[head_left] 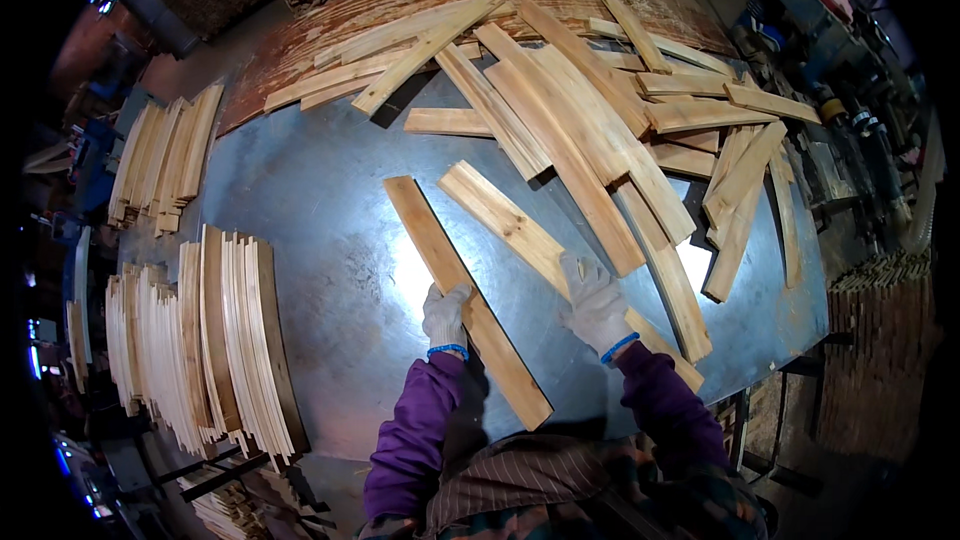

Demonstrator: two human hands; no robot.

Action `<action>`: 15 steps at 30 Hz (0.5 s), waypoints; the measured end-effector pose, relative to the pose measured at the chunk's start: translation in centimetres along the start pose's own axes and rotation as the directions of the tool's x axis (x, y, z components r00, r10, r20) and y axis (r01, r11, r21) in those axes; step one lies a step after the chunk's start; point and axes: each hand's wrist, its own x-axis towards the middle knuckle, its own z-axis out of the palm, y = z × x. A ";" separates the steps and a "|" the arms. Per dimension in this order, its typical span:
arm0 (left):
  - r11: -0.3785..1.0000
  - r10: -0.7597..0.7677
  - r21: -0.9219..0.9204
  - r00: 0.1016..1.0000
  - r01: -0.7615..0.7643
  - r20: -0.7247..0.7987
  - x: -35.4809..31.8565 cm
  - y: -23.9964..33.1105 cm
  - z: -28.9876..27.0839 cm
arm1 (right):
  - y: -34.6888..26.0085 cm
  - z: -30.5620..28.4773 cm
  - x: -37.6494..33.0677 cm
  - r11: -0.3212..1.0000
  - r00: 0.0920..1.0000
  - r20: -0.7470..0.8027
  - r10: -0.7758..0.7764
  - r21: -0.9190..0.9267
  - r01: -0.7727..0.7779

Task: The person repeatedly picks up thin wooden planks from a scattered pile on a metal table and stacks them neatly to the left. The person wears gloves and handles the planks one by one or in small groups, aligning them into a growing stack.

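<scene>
My left hand (446,316), in a pale work glove with a blue cuff edge, is closed on the left edge of a brown wooden board (430,230). That board slants from upper left to lower right in front of me. To its right lies a second, lighter wooden board (510,225) at a similar slant, with a dark knot in it. Over this one my right hand (595,302), gloved alike, curls its fingers and covers part of its middle. The undersides of both boards are hidden, as are some fingertips.
A heap of loose boards (570,110) covers the far and right parts of the metal-topped table (300,180). Stacked strips (235,330) stand along its left side, with another stack (165,160) beyond. Machinery (850,110) is at the far right.
</scene>
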 end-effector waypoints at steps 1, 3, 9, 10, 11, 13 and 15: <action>1.000 -0.001 0.002 1.000 0.001 0.005 0.1 0.1 0.1 | -0.2 -0.6 0.3 0.999 0.994 0.103 0.022 -0.045 -0.018; 0.991 0.011 0.134 1.000 -0.007 -0.027 0.3 -0.1 -0.8 | 1.2 -0.6 1.3 0.989 0.975 0.208 0.073 0.114 -0.099; 0.972 0.057 0.231 0.997 -0.042 -0.055 -0.1 5.3 -3.1 | -3.5 0.7 1.8 0.856 0.959 0.282 0.031 0.488 -0.171; 0.958 0.110 0.273 0.991 -0.086 -0.074 1.5 4.8 -4.7 | -6.8 1.2 2.0 0.783 0.960 0.278 -0.033 0.604 -0.148; 0.884 0.169 0.452 0.983 -0.119 -0.071 1.6 5.7 -4.5 | -10.0 1.6 2.6 0.696 0.959 0.274 -0.079 0.704 -0.143; 0.641 0.277 0.750 0.961 -0.164 -0.027 1.7 7.7 -2.9 | -15.5 1.8 5.0 0.728 0.869 0.465 -0.171 0.654 -0.206; 0.762 0.109 0.647 0.981 0.019 -0.158 1.8 9.7 -2.9 | -18.0 3.2 7.7 0.805 0.842 0.416 -0.342 0.592 0.035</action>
